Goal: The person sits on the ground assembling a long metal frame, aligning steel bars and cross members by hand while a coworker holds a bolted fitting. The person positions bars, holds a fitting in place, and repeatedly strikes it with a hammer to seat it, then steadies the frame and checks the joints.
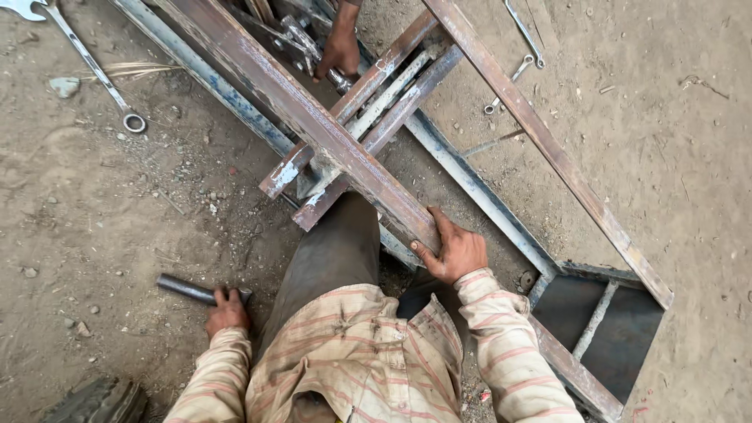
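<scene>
Spanners [94, 70] lie on dirt beside the rusty frame [313, 125].

A long ring spanner [90, 63] is seen lying on the dirt ground [94, 196] at upper left. Two smaller spanners [523, 31] are laid at upper right, and a dark tyre [98, 401] is glimpsed at the bottom left corner.

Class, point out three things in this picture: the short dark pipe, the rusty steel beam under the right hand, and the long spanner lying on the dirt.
pipe [182, 287], head view, middle of its bare length
beam [313, 125], head view, rusty top face
spanner [94, 66], head view, mid-shaft
</scene>
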The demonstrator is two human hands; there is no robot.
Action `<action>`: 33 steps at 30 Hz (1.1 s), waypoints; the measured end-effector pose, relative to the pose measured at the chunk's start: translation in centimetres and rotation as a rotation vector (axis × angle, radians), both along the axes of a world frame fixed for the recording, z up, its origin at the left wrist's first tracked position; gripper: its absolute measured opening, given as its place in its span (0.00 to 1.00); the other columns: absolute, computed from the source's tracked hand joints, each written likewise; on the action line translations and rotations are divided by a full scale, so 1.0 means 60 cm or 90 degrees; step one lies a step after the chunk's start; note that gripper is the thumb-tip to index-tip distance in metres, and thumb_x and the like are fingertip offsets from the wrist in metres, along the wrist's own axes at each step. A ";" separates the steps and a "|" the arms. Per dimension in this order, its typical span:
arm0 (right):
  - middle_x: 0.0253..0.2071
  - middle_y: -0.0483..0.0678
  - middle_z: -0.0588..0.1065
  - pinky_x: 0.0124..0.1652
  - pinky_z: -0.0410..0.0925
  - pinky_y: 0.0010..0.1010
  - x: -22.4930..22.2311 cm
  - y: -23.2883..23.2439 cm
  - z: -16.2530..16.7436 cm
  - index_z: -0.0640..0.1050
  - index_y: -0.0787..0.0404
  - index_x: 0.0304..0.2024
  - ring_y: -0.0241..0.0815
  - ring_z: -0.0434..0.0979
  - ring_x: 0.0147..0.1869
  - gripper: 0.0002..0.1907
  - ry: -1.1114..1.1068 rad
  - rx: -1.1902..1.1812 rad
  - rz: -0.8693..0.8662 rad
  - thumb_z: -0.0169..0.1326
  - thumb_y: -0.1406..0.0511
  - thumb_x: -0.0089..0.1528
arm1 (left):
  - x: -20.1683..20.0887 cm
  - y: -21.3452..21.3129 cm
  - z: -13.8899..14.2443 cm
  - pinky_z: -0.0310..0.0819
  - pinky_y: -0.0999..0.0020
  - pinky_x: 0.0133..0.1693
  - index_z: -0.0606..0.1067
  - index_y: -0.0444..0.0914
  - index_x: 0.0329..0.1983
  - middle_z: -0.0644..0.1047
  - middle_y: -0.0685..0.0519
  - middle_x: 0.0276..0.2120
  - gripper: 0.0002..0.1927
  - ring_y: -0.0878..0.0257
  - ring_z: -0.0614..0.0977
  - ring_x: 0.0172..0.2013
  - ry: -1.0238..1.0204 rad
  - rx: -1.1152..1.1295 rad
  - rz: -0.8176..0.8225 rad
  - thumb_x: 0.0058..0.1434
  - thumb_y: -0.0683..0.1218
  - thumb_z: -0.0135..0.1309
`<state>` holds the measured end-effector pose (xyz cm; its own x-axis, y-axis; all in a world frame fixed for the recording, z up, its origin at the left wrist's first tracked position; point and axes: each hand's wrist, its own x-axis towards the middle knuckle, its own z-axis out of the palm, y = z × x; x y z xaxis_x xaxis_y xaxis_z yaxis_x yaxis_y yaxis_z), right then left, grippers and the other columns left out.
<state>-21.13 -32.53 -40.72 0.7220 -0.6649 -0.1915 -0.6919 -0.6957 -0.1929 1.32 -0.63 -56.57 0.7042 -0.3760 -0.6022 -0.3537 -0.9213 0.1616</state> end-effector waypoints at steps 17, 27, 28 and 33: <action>0.59 0.61 0.76 0.61 0.69 0.46 0.024 0.041 0.037 0.69 0.63 0.68 0.61 0.76 0.62 0.39 -0.334 -0.119 0.051 0.62 0.52 0.60 | 0.065 0.038 0.103 0.77 0.49 0.44 0.76 0.37 0.49 0.80 0.46 0.36 0.19 0.50 0.82 0.36 -0.113 -0.323 0.338 0.57 0.50 0.60; 0.61 0.64 0.70 0.65 0.62 0.54 0.180 0.126 0.146 0.69 0.68 0.62 0.66 0.69 0.67 0.37 -0.463 -0.223 0.311 0.64 0.56 0.56 | 0.058 -0.075 0.479 0.77 0.71 0.44 0.76 0.33 0.48 0.82 0.53 0.40 0.15 0.67 0.82 0.40 0.285 -0.959 -0.032 0.59 0.42 0.58; 0.61 0.63 0.70 0.64 0.63 0.55 0.185 0.117 0.152 0.70 0.68 0.61 0.66 0.70 0.66 0.37 -0.475 -0.254 0.321 0.64 0.56 0.55 | 0.056 -0.106 0.496 0.77 0.71 0.42 0.77 0.33 0.47 0.81 0.54 0.37 0.14 0.68 0.81 0.38 0.385 -0.949 -0.056 0.59 0.43 0.59; 0.42 0.50 0.78 0.39 0.74 0.34 0.146 0.021 0.141 0.76 0.62 0.53 0.45 0.81 0.43 0.14 -0.587 -0.172 0.151 0.55 0.65 0.66 | 0.082 -0.274 0.490 0.75 0.69 0.41 0.76 0.36 0.49 0.79 0.52 0.35 0.19 0.66 0.79 0.37 0.476 -0.948 -0.294 0.68 0.56 0.55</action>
